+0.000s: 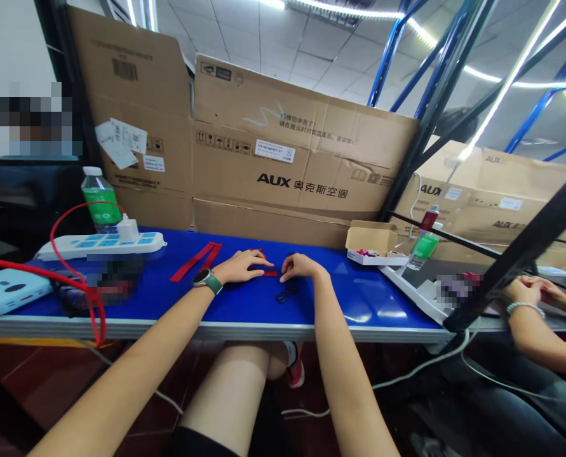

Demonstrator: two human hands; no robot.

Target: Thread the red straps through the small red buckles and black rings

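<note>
My left hand (239, 266), with a dark green-strapped watch at its wrist, rests palm-down on the blue table (244, 304). Its fingers are stretched out and apart over a short red ribbon (270, 273). Just to the right, my right hand (300, 266) has its fingers curled together in a pinch at the ribbon's right end. Whatever lies between those fingertips is too small to make out. A small black clip-like piece (281, 296) lies on the table below the hands. Left of my left hand lies a folded red ribbon (197, 261) in a V shape.
At left are a white power strip (115, 244), a green-labelled bottle (100, 202), a light-blue power bank (11, 291) and a red cable (96, 311). An open small box (375, 247) stands right. Cardboard (283, 158) walls the back. Another person's hands (533, 292) are at far right.
</note>
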